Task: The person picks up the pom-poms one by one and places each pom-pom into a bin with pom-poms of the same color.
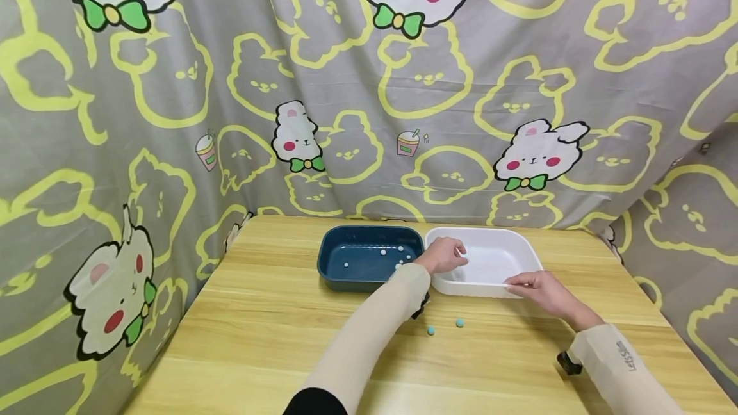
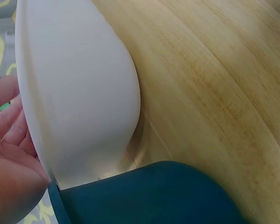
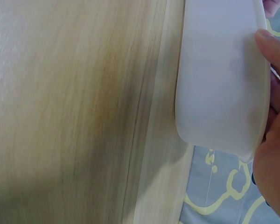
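Observation:
A white plastic basin (image 1: 492, 289) stands beside a dark blue basin (image 1: 352, 285), their ends meeting. My left hand (image 1: 442, 255) reaches over the white basin's left end, fingers relaxed and apart; in the left wrist view its palm (image 2: 11, 163) shows behind the rim with nothing seen in it. At the front right corner my right hand (image 1: 544, 293) grips the white basin's rim, thumb (image 3: 273, 49) on the near side and fingers behind the wall. Several small white balls (image 1: 383, 252) lie in the blue basin, partly hidden by the left wrist.
Two small teal balls, one left (image 1: 430, 330) and one right (image 1: 459, 323), lie on the wooden table (image 1: 248, 338) in front of the white basin. A patterned grey curtain (image 1: 346, 82) hangs behind the table and along both sides.

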{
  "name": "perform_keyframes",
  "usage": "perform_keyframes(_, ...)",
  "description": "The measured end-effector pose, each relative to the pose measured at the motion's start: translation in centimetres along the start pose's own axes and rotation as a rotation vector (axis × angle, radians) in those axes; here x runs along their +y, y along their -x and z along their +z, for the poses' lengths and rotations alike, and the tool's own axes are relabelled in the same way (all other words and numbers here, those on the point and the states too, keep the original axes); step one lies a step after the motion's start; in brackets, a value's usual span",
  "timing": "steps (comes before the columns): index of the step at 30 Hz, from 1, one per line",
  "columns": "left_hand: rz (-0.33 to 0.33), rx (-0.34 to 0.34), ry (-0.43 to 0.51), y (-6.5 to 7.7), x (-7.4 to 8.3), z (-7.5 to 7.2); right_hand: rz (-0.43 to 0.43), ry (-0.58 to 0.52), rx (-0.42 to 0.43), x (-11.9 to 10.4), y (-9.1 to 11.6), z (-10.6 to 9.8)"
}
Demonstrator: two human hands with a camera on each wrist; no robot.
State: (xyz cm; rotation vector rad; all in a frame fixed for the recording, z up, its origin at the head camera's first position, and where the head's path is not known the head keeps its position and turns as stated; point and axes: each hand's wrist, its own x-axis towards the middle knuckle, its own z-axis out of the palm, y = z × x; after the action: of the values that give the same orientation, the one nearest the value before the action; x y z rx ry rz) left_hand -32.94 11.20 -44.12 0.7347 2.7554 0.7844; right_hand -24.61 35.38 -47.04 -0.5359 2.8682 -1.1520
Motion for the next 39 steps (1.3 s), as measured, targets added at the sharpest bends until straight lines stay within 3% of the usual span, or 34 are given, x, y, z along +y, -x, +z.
perform_keyframes(6,-0.02,0.027,0.008,0.3,-0.2,-0.4,-0.002,0.003,0.002,0.0,-0.1,0.1)
perform_keyframes(12,0.087,0.018,0.013,2.0,-0.7,-1.6,-0.004,0.003,-0.002,0.0,0.0,0.1)
perform_keyframes(16,0.173,-0.033,0.014,3.7,-1.0,-2.5,-0.013,0.007,0.012,0.0,0.1,0.0)
perform_keyframes(21,0.235,-0.102,-0.006,6.1,-1.7,-2.8,-0.025,0.009,0.004,0.0,0.1,-0.1)
perform_keyframes(31,0.348,-0.211,0.013,10.4,-3.1,-1.7,-0.025,0.012,0.009,-0.1,0.2,0.0)
perform_keyframes(39,0.359,-0.257,0.005,12.0,-4.7,0.3,-0.012,0.0,0.002,-0.1,0.1,0.0)
